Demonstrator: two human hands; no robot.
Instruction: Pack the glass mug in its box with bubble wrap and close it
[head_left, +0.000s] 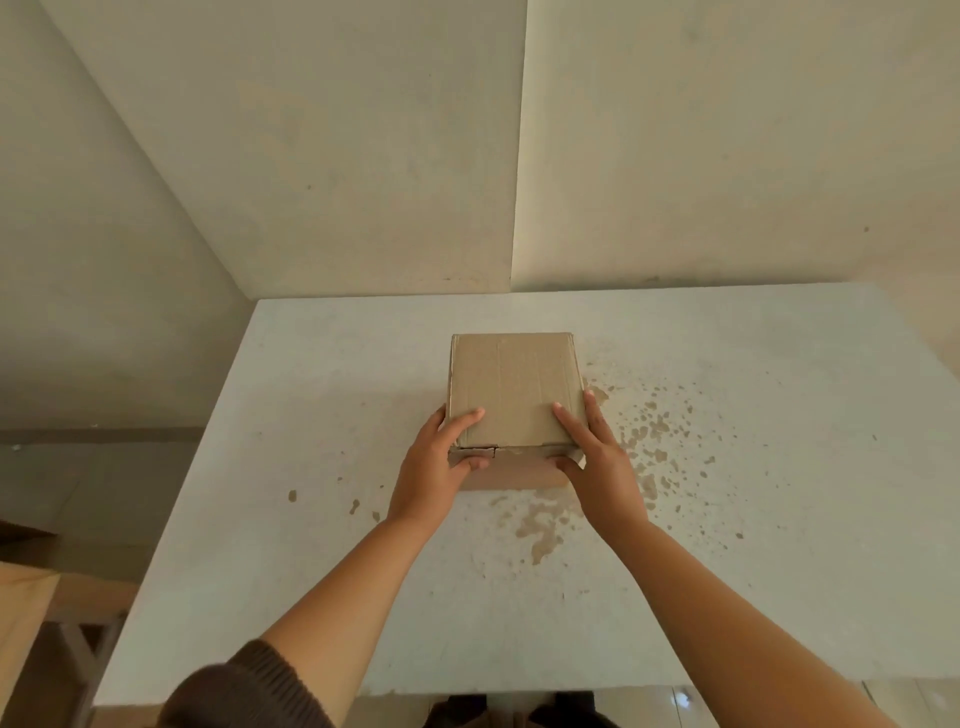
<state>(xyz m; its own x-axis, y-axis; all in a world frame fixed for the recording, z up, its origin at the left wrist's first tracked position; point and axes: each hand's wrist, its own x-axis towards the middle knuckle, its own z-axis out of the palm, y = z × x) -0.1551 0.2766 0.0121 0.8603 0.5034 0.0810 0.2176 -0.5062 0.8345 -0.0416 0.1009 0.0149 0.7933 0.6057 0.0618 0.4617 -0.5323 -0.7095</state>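
Note:
A small brown cardboard box (514, 387) stands on the white table (322, 519), its top flaps folded down flat. My left hand (434, 462) grips the near left corner, with fingers on the lid and the thumb on the front face. At the near right corner, my right hand (597, 457) grips the same way: fingers lie on top and the thumb presses the front. No mug or bubble wrap shows; the inside of the box is hidden.
Brown stains (649, 447) speckle the table to the right of and in front of the box. Pale walls meet in a corner behind the table. A wooden piece of furniture (26, 613) stands low at the left, beyond the table's edge.

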